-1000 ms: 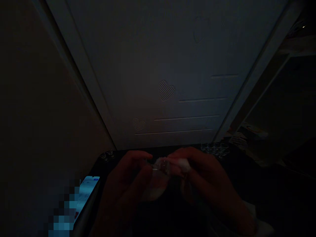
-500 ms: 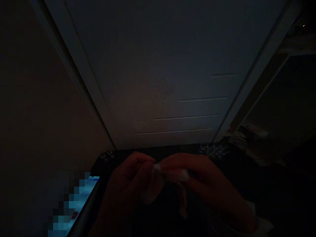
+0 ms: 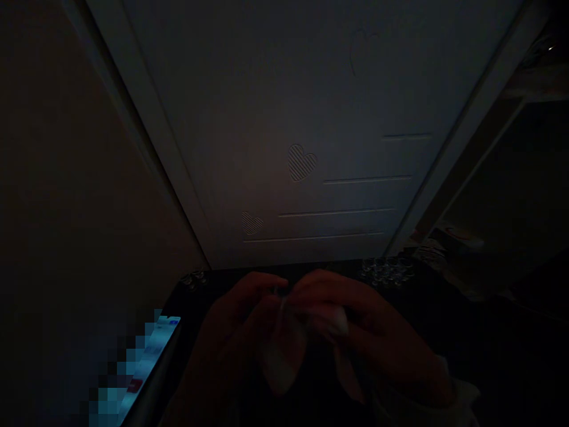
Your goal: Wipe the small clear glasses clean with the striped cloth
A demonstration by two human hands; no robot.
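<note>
Between left hand [image 3: 242,320] and right hand [image 3: 362,314] | pale cloth [image 3: 284,359] | limp, folded, tapering

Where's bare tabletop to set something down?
Probably the black tabletop right of the right hand, nearer than the back-right glasses, though darkness hides detail. Crowded: back-left glasses, phone at left, left hand and cloth at centre.

Very dim, phone screen [image 3: 150,356] glowing blue, lower right nearly black
</note>
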